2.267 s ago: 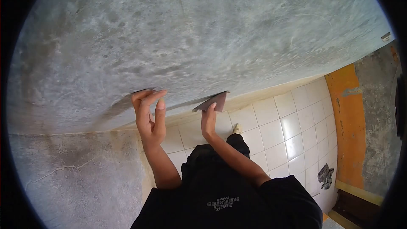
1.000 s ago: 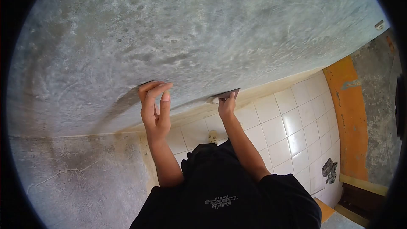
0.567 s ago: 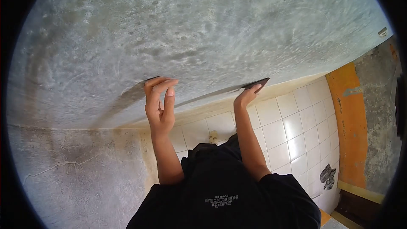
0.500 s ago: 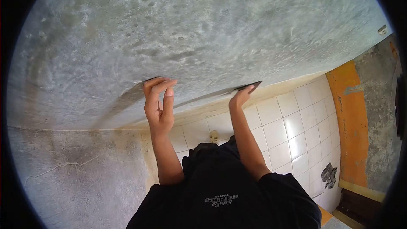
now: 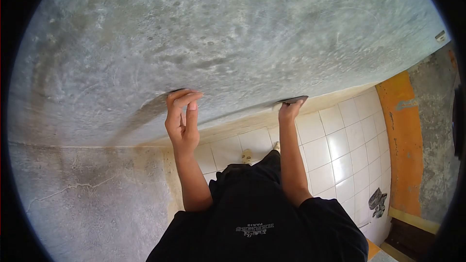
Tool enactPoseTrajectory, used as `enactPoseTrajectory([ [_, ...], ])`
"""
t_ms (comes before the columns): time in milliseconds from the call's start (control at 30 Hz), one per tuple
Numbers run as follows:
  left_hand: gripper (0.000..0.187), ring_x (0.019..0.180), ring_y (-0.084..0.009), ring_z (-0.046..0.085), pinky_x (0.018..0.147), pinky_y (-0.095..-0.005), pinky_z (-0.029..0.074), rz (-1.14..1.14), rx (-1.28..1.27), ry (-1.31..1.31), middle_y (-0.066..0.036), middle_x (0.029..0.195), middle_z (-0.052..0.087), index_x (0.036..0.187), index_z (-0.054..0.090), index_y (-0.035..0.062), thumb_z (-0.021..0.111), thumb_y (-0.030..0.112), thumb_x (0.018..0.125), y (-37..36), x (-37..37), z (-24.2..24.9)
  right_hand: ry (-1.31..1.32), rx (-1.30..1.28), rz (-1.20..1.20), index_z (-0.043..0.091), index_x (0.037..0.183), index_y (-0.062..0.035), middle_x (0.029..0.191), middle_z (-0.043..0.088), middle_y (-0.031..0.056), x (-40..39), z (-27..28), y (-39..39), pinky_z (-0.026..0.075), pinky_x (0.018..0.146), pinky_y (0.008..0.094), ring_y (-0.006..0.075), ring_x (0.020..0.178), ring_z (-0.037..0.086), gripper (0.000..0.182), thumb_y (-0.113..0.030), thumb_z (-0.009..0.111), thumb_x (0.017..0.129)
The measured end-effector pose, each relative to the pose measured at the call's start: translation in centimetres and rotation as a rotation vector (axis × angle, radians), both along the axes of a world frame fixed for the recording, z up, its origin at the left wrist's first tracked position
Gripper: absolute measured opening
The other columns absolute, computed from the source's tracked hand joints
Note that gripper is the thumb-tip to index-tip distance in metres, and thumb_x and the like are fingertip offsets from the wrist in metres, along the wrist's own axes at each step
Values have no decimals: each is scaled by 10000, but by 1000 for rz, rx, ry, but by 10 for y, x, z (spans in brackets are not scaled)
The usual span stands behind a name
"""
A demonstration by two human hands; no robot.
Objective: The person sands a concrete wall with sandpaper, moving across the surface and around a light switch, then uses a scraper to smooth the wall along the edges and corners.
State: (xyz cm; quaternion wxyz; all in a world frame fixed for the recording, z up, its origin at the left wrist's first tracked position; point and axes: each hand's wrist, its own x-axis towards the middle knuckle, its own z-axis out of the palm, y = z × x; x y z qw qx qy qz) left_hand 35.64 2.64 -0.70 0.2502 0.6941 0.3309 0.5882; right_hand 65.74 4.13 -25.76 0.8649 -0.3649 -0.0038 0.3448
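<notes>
A grey, mottled plaster wall (image 5: 233, 39) fills the upper view. My left hand (image 5: 182, 123) is raised against it with nothing held, fingers bent and their backs near the surface, thumb apart from them. A thin dark edge, perhaps shadow, shows behind its knuckles. Lower on the right, my right hand (image 5: 290, 110) grips a dark, thin flat sheet that looks like sandpaper (image 5: 295, 100). The sheet lies along the wall, and my fingers are mostly hidden beneath it.
White floor tiles (image 5: 315, 155) lie below, with my feet (image 5: 247, 155) near the wall's base. A cracked side wall (image 5: 92, 204) meets it at left. To the right are an orange painted band (image 5: 404, 140) and a dark crumpled item (image 5: 377, 202).
My right hand and the sheet have shifted to the right along the wall, the wrist now more upright. My left hand has barely moved.
</notes>
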Motion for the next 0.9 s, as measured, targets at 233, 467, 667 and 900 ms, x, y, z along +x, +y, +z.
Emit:
enactPoseTrajectory([
  [233,143,1021,-179,548,909,-300,425,19,18,11,-103,1080,585,1012,646,7,524,6,938,0,1,2,383,-27,272,488,1306,-31,1248,580,146,-49,-51,12,464,976,466,333,1087,561,427,-314,401,998],
  [467,156,1020,-196,554,892,-317,446,25,15,-11,-113,1069,593,996,650,6,518,-35,923,0,3,2,932,-46,452,418,1359,4,1396,448,190,-76,-94,10,317,1085,565,372,1293,406,446,-255,336,1005],
  [667,164,1029,-191,554,886,-311,448,-41,-9,-78,-110,1083,593,1000,655,13,517,-34,924,1,-2,2,335,50,-68,352,1447,-119,1479,390,114,7,-56,3,365,1081,435,284,1312,409,477,-363,247,1050],
  [900,140,1045,-200,547,896,-311,438,12,35,-3,-108,1089,592,995,664,15,540,7,931,2,4,2,279,-169,248,342,1429,-248,1448,414,43,-68,-83,8,385,984,457,279,1210,452,500,-502,338,998],
])
